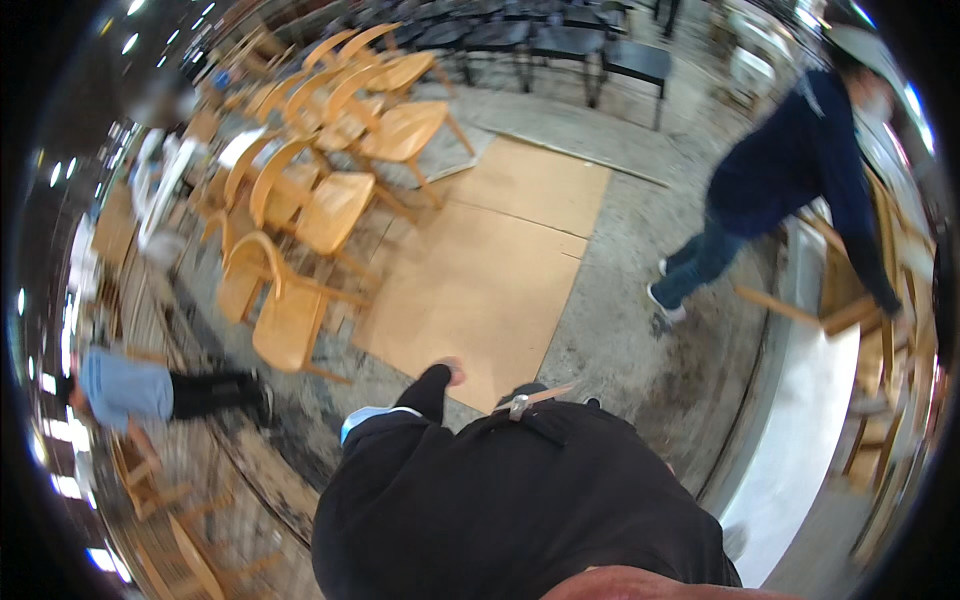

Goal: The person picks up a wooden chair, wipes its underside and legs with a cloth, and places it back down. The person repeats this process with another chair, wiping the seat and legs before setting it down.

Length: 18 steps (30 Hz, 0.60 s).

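My left hand [454,371] shows small and smeared at the end of a black sleeve [428,394], over the near part of a tan sheet of board lying on the floor [480,270]. Its fingers cannot be made out, and I see nothing clearly held in it. My right hand is out of sight, beyond my dark clothing [520,500]. A thin pale strip with a small metallic piece [518,407] lies across my front. Nearest on the left stands a light wooden chair [288,325] with a curved back.
More wooden chairs [340,210] stand in rows to the left, dark chairs [565,45] behind. At right, a person in dark blue [790,150] leans over a wooden chair [845,285] beside a long white surface [800,420]. Another person in light blue [125,385] is at far left.
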Available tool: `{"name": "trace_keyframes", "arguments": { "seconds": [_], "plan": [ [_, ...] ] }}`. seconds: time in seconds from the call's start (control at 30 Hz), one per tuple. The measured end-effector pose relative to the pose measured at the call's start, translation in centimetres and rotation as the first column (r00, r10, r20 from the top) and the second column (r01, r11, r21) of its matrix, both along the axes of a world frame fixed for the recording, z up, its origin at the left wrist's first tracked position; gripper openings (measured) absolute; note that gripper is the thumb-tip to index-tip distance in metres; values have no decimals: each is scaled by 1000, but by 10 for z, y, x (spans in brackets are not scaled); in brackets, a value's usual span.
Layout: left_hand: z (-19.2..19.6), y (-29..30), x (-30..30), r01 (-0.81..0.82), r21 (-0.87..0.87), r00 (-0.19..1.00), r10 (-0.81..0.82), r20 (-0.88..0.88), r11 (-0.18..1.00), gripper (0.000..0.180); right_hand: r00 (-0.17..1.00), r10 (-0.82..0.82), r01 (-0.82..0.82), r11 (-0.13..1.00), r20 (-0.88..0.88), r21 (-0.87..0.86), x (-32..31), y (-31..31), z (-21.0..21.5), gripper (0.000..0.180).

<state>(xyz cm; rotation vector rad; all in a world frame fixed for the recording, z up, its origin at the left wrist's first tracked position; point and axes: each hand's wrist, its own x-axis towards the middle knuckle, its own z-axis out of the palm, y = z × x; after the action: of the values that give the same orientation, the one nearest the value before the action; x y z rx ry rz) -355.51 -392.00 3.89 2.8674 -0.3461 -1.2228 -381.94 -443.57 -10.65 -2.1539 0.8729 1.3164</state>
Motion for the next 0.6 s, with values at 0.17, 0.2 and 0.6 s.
{"name": "trace_keyframes", "arguments": {
  "seconds": [0.17, 0.2, 0.6],
  "plan": [
    [3, 67, -41, -813, -286, 562, 811, -162, 506, 36, 909, 291, -247, 952, 298, -179, 214, -88, -3, 23],
    [2, 71, -62, -854, -283, 487, 861, -148, 435, 35, 859, 286, -260, 958, 426, -119, 259, -91, -3, 21],
    [-57, 30, -69, -902, -353, 371, 863, -342, 247, 24, 735, 505, -648, 719, 452, 251, 550, 200, 45, 23]
  ]
}}
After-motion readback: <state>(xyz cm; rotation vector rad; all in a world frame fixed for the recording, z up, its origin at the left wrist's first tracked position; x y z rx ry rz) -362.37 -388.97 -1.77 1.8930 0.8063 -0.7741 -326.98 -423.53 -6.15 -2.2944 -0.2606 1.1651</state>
